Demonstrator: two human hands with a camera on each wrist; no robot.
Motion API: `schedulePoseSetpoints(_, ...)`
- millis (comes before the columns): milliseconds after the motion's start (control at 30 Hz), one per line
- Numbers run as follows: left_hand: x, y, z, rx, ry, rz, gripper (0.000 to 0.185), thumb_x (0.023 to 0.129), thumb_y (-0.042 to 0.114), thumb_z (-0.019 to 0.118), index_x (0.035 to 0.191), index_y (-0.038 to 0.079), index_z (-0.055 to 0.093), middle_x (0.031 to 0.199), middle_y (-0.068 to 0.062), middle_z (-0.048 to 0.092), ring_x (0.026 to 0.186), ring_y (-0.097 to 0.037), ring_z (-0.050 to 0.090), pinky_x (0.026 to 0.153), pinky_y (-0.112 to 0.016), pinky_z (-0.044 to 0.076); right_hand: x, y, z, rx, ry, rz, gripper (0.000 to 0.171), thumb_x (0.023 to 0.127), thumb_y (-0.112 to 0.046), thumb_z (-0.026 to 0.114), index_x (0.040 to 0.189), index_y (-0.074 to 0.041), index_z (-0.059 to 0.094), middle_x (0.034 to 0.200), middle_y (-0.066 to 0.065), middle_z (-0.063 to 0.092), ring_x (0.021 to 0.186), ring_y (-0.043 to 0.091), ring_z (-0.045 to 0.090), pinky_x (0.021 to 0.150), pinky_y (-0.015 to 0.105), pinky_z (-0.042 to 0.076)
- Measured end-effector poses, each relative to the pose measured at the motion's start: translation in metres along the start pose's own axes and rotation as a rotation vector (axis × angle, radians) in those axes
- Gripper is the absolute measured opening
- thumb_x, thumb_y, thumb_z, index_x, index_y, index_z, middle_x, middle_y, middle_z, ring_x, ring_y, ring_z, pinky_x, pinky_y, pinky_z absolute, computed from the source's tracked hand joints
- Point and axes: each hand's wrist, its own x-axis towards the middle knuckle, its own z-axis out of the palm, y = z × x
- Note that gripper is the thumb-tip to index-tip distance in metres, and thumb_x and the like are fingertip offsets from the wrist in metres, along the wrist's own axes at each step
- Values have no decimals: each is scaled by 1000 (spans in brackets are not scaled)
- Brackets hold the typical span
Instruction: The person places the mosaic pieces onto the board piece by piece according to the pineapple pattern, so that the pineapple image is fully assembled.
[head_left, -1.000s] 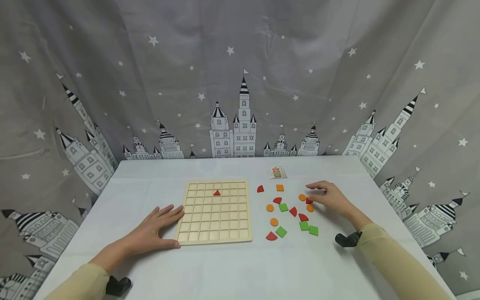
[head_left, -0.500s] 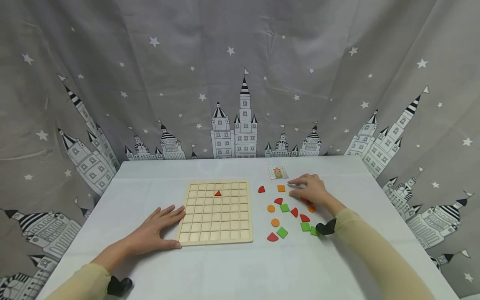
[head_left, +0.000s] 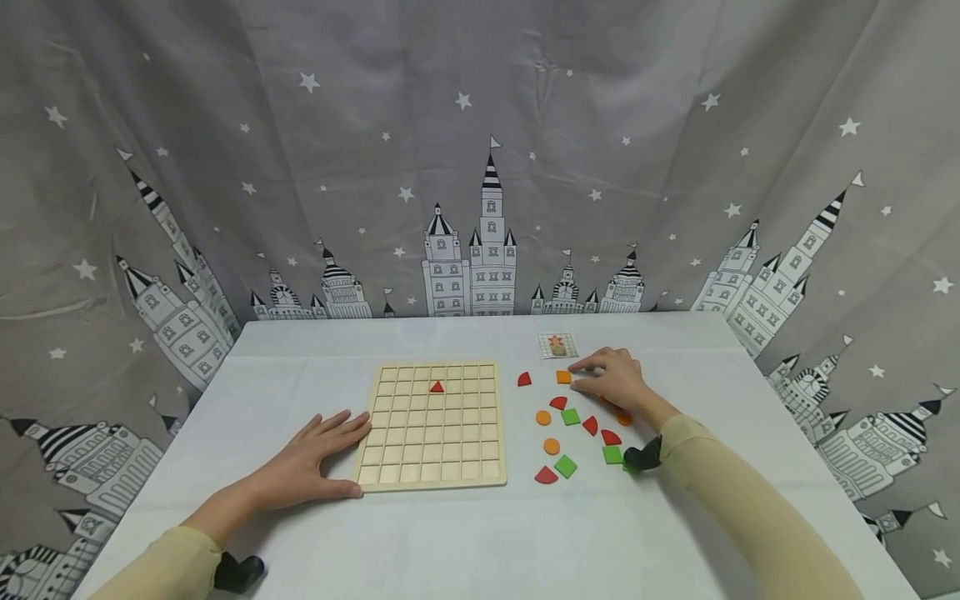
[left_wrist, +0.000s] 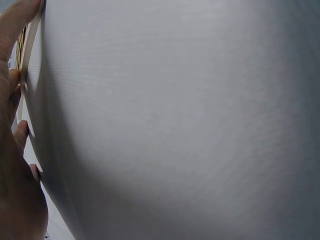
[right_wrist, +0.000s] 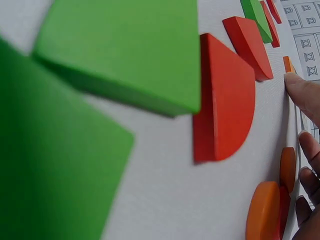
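Observation:
My left hand (head_left: 307,462) lies with fingers spread at the left edge of a pale wooden grid board (head_left: 431,427), fingertips on its rim and the thumb at its lower left corner. A small red triangle (head_left: 437,387) sits in one of the upper cells. Over on the right, my right hand (head_left: 617,382) reaches to an orange square (head_left: 563,377), its index finger and thumb apart at the square's right-hand corners. The right wrist view has the thumb (right_wrist: 300,90) right at the orange square's edge (right_wrist: 287,64). That hand partly hides some pieces beneath it.
Red quarter circles (head_left: 546,475), orange discs (head_left: 552,446) and green squares (head_left: 566,466) lie scattered between board and right arm. A small picture card (head_left: 557,345) lies behind them. A grey curtain (head_left: 337,167) printed with castles hangs beyond the white table (head_left: 450,542).
My right hand has moved left from above the right-hand discs to the orange square, its last shift being small. The left hand has stayed at the board.

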Motion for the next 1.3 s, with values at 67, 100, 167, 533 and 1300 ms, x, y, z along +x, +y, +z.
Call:
schedulePoseSetpoints(67,0,0,0,1,0,-2,103,76,70,77,155,13,46,164,-1,36,152,-38,24,123,-63,6,1,0,1,6,0,6,37,89,-42,78,122,-24,77,135,14,59,130,39,38,109,62,28)
schedulePoseSetpoints(100,0,0,0,1,1,-1,103,76,70,77,155,13,46,164,-1,36,152,-39,24,123,-63,7,2,0,2,10,-1,10,37,89,-42,78,122,-24,77,135,14,59,130,39,38,109,62,27)
schedulePoseSetpoints(167,0,1,0,1,-1,-4,103,76,70,77,156,13,46,164,-1,36,152,-39,24,123,-63,6,2,-1,2,17,0,9,37,89,-42,78,122,-24,77,135,15,59,131,39,38,110,62,27)
schedulePoseSetpoints(533,-1,2,0,12,5,-7,103,76,71,76,156,14,45,164,-1,36,152,-39,24,123,-63,7,2,-2,3,25,11,7,31,90,-39,78,118,-24,79,131,12,60,127,37,40,108,61,29)
schedulePoseSetpoints(1300,-1,3,-2,11,0,-7,103,75,71,76,155,13,46,164,-1,37,152,-39,25,123,-63,7,0,-27,6,52,57,-66,26,88,-35,77,109,-19,78,129,7,62,132,35,38,114,60,30)
